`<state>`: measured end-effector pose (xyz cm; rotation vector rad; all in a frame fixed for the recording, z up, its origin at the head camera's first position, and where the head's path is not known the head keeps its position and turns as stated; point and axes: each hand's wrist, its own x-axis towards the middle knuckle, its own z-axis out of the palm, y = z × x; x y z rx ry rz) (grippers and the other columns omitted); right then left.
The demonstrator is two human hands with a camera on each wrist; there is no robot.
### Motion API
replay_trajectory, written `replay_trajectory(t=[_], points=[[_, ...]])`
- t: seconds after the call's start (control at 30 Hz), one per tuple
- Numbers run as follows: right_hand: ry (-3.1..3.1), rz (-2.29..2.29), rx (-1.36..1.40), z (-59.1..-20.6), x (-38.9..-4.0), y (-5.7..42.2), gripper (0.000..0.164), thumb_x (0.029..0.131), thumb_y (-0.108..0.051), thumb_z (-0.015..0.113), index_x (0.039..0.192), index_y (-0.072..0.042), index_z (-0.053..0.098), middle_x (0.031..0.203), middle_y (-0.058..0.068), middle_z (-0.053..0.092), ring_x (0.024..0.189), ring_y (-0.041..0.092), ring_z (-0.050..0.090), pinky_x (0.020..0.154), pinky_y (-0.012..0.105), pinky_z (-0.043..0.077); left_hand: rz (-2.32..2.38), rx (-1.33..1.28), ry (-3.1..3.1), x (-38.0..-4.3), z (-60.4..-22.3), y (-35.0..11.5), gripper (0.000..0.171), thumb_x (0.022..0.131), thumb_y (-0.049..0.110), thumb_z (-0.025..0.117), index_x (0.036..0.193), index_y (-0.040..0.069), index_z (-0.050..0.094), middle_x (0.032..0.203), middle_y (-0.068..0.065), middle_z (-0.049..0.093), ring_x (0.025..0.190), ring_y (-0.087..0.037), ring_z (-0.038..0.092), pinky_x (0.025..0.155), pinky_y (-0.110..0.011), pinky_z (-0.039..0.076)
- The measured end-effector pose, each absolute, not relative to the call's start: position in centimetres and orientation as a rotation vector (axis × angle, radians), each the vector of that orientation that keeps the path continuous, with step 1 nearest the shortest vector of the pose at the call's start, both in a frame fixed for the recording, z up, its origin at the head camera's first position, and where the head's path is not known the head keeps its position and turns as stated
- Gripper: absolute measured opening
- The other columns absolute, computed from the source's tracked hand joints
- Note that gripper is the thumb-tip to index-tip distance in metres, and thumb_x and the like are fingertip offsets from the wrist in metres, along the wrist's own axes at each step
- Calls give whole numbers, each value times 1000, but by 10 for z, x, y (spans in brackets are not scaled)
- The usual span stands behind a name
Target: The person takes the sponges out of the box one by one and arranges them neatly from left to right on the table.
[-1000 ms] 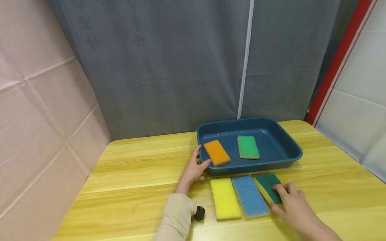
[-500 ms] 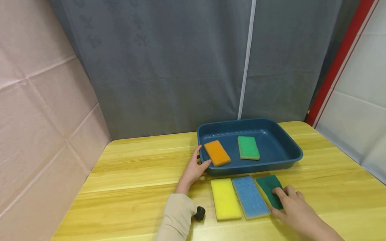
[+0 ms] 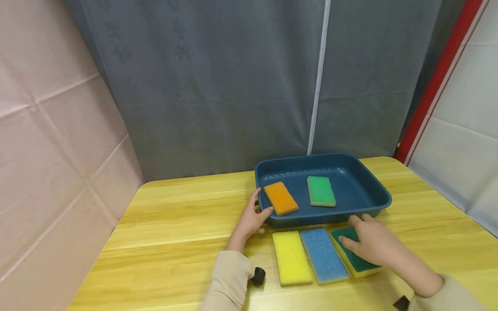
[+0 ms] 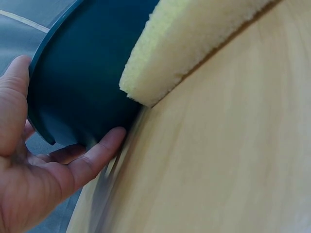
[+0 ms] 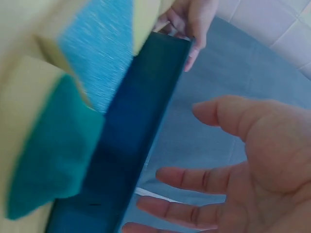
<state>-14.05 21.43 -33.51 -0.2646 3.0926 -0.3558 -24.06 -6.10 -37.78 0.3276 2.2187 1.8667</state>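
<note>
At the near left corner of a dark blue baking pan (image 3: 355, 190), my left hand (image 3: 247, 219) grips the wall, thumb at the rim and fingers outside and low. My right hand (image 3: 375, 242) hovers over a dark green scouring sponge (image 3: 359, 260), partly covering it in the head view. Its fingers are extended and hold nothing in the right wrist view. To the left of that sponge lie a blue sponge (image 3: 324, 255) and a yellow sponge (image 3: 292, 259), side by side before the pan. Inside the pan lie an orange sponge (image 3: 281, 198) and a green sponge (image 3: 321, 191).
The wood-patterned table (image 3: 175, 233) extends left and right of the pan. Behind it hangs a grey curtain (image 3: 218, 86). A pink covering (image 3: 58, 129) stands at left and a white one (image 3: 459, 151) at right. Black wrist-camera mounts show at both sleeves.
My right hand has let go of the dark green sponge and risen, shifting toward the pan. The sponge now lies flat, nearer me, beside the blue one. The left hand stays put.
</note>
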Motion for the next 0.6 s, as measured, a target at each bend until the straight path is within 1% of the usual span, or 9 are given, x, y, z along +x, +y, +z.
replay_trajectory(t=[0.1, 0.17, 0.3, 0.53, 0.6], points=[[3129, -362, -287, -325, -149, 207, 47, 80, -33, 68, 105, 5, 57, 89, 14, 57, 75, 27, 54, 63, 42, 47, 1866, 322, 2225, -241, -378, -61, 72, 89, 16, 58, 147, 18, 15, 141, -29, 26, 111, -39, 50, 77, -48, 51], [3141, -355, -276, -320, -155, 202, 46, 81, -32, 67, 105, 6, 57, 89, 14, 57, 76, 28, 53, 63, 42, 46, 1865, 324, 2224, -241, -378, -61, 72, 89, 16, 58, 147, 18, 15, 141, -29, 26, 111, -39, 50, 77, -48, 51], [3142, -377, -264, -314, -169, 192, 46, 82, -32, 65, 105, 7, 56, 86, 14, 56, 71, 25, 51, 58, 38, 46, 1865, 327, 2213, -241, -379, -61, 72, 89, 17, 58, 147, 18, 15, 141, -29, 25, 110, -38, 50, 77, -47, 52], [3093, -448, -254, -305, -196, 177, 47, 84, -31, 62, 110, 8, 56, 95, 20, 58, 72, 24, 50, 57, 36, 45, 1872, 323, 2211, -241, -379, -61, 72, 89, 16, 58, 147, 18, 15, 141, -29, 26, 108, -37, 51, 77, -47, 52], [3078, -471, -241, -304, -204, 174, 48, 85, -31, 62, 110, 9, 55, 93, 20, 59, 72, 25, 49, 58, 36, 45, 1874, 326, 2213, -241, -379, -61, 72, 89, 16, 58, 147, 18, 16, 140, -29, 27, 108, -37, 52, 77, -47, 52]])
